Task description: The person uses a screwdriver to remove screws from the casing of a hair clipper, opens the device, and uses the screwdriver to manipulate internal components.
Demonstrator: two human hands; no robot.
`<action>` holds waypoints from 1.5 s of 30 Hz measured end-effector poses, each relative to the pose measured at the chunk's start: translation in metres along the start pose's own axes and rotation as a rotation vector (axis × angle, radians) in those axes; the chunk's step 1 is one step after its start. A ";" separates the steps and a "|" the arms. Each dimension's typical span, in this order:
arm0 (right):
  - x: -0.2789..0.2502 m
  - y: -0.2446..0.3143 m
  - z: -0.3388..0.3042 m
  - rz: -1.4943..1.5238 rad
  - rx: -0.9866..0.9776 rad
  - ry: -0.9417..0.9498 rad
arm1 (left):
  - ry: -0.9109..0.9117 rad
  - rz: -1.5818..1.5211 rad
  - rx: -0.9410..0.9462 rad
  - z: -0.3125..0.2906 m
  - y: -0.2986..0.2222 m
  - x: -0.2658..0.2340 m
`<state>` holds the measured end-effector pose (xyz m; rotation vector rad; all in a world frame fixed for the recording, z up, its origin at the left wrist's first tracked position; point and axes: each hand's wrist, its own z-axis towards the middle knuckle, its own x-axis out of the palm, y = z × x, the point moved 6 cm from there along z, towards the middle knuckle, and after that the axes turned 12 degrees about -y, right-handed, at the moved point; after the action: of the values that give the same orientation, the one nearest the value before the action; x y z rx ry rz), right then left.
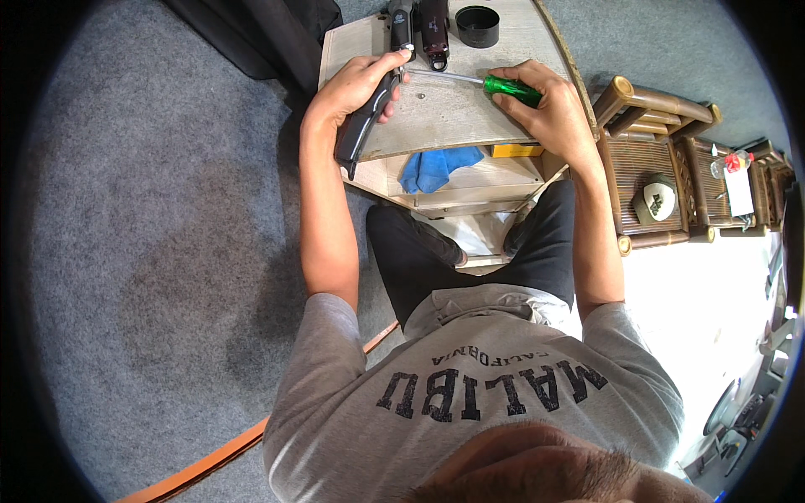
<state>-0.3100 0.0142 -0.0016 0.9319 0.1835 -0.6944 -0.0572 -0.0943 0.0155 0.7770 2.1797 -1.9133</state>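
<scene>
My left hand [360, 84] is closed around a long black hand-held device [362, 126] with a curved body, tilted over the tabletop's left side; its exact kind does not show. My right hand [551, 105] grips the green handle of a screwdriver [508, 87]. The screwdriver's thin metal shaft points left, its tip at the device beside my left fingers; whether it sits on a screw is too small to tell. A tiny round metal piece [422, 96] lies on the pale wooden tabletop [470, 117] between my hands.
Beyond my left hand lie a black device [402, 25] and a dark maroon one [435, 33]. A round black cup [478, 26] stands beside them. Under the tabletop, a shelf holds a blue cloth [432, 170] and a yellow box [516, 151]. Bamboo chairs [646, 168] stand right, one bearing a cap [656, 201].
</scene>
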 end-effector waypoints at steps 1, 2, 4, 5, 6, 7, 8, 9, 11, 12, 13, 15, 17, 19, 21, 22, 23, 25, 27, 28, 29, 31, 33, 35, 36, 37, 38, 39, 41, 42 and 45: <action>0.000 0.000 0.000 0.000 -0.006 -0.003 | 0.001 0.000 0.000 0.001 0.001 0.000; 0.000 0.001 0.000 0.000 -0.005 -0.003 | 0.006 -0.001 0.004 0.002 0.002 0.001; -0.001 0.006 0.000 -0.015 -0.026 -0.018 | 0.010 -0.002 0.006 0.002 0.003 0.000; 0.000 0.007 0.000 -0.014 -0.025 -0.017 | 0.018 0.000 0.007 0.001 0.003 0.000; -0.001 0.008 0.000 -0.033 -0.043 -0.033 | 0.028 0.001 0.009 0.001 0.002 0.001; -0.002 0.009 0.000 -0.052 -0.061 -0.049 | 0.029 0.000 0.009 0.002 0.002 0.001; -0.001 0.009 -0.001 -0.053 -0.061 -0.049 | 0.032 -0.001 0.007 0.002 0.001 0.001; -0.001 0.012 -0.002 -0.036 -0.100 -0.066 | 0.034 -0.002 0.006 0.001 0.001 0.001; -0.001 0.016 -0.003 -0.019 -0.140 -0.082 | 0.037 -0.014 -0.005 0.003 0.004 0.000; 0.001 0.014 -0.003 -0.070 -0.112 -0.071 | 0.041 -0.027 -0.015 0.003 0.004 0.000; 0.002 0.011 -0.003 -0.121 -0.084 -0.060 | 0.041 -0.027 -0.015 0.003 0.004 0.000; 0.004 0.008 -0.002 -0.168 -0.171 -0.065 | 0.023 -0.026 -0.009 0.000 0.002 0.000; 0.006 0.010 -0.002 -0.214 -0.257 -0.070 | 0.031 -0.018 -0.015 0.002 0.001 0.000; 0.004 0.013 -0.002 -0.153 -0.217 -0.101 | 0.038 -0.011 -0.021 0.005 0.002 0.000; 0.004 0.014 -0.003 -0.158 -0.190 -0.102 | 0.017 0.018 -0.001 0.008 0.004 0.000; 0.004 0.013 -0.004 -0.163 -0.163 -0.103 | 0.017 0.019 -0.001 0.008 0.005 0.001; 0.005 0.013 -0.004 -0.163 -0.163 -0.103 | 0.009 0.027 0.006 0.009 0.005 0.001; 0.004 0.014 -0.004 -0.200 -0.188 -0.121 | 0.001 0.036 0.015 0.009 0.004 0.001; 0.003 0.013 -0.005 -0.221 -0.188 -0.125 | -0.002 0.028 0.011 0.009 0.003 0.003; 0.003 0.012 -0.005 -0.242 -0.188 -0.127 | -0.002 0.028 0.011 0.009 0.003 0.004; 0.003 0.013 -0.005 -0.241 -0.189 -0.128 | -0.016 0.036 0.021 0.008 0.002 0.004; 0.003 0.015 -0.006 -0.258 -0.232 -0.154 | -0.028 0.044 0.031 0.008 0.001 0.005; 0.004 0.018 -0.004 -0.277 -0.239 -0.118 | -0.009 0.014 0.009 0.008 0.002 0.005; 0.006 0.018 -0.004 -0.294 -0.246 -0.082 | -0.020 0.023 0.013 0.007 0.001 0.004; 0.006 0.017 -0.004 -0.307 -0.252 -0.107 | -0.032 0.030 0.018 0.006 0.001 0.004; 0.005 0.016 -0.004 -0.320 -0.258 -0.133 | -0.032 0.030 0.019 0.007 0.001 0.003; 0.006 0.013 -0.004 -0.320 -0.258 -0.133 | -0.019 0.015 0.012 0.008 0.001 0.002; 0.007 0.011 -0.003 -0.305 -0.277 -0.140 | -0.005 0.000 0.005 0.008 0.002 0.002; 0.006 0.012 -0.004 -0.290 -0.296 -0.146 | -0.005 0.002 0.002 0.007 0.001 0.002; 0.004 0.015 -0.003 -0.265 -0.269 -0.137 | -0.006 0.004 -0.001 0.006 0.001 0.002; 0.003 0.016 -0.004 -0.253 -0.226 -0.127 | -0.004 0.011 0.004 0.007 0.001 0.003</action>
<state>-0.2967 0.0221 0.0056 0.6516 0.2645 -0.9426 -0.0611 -0.1000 0.0120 0.7830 2.1655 -1.9126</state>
